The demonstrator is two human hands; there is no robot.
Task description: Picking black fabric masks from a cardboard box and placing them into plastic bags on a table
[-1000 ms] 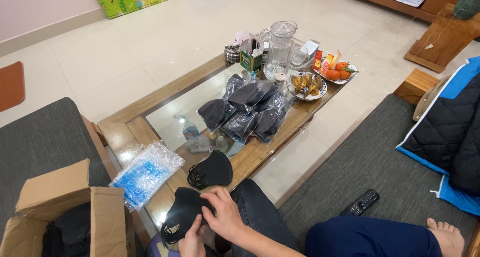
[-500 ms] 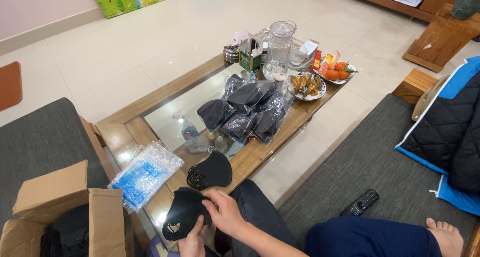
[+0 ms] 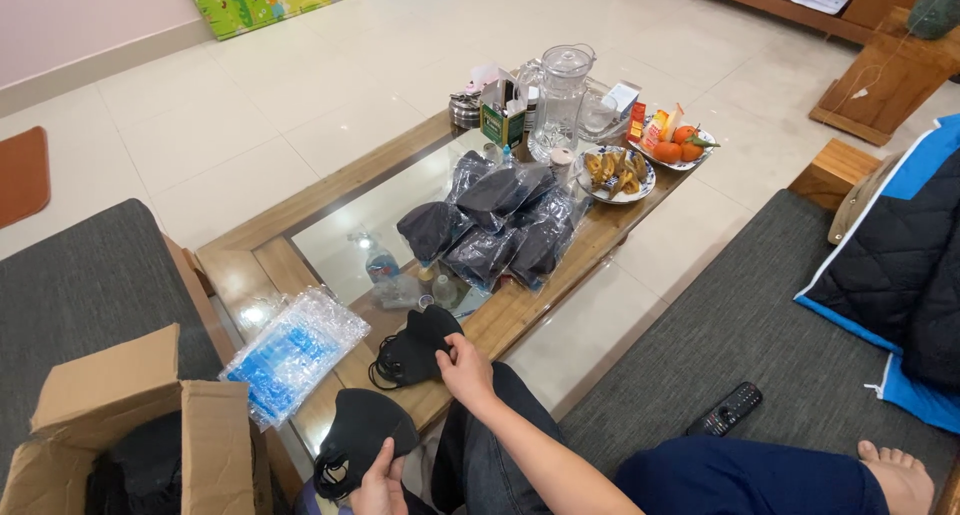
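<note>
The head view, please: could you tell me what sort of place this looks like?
Most likely a home living room: a glass-topped coffee table bearing a plate of oranges, a remote control on grey matting, and tiled flooring.

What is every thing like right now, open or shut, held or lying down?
Cardboard box: flaps open.
Black mask: held in the left hand.
Second black mask: lying on the table, right hand touching it.
Bagged masks: piled in clear bags.
Glass jug: upright, lid on.
Blue packet stack: lying flat.
Remote: lying on the sofa.
</note>
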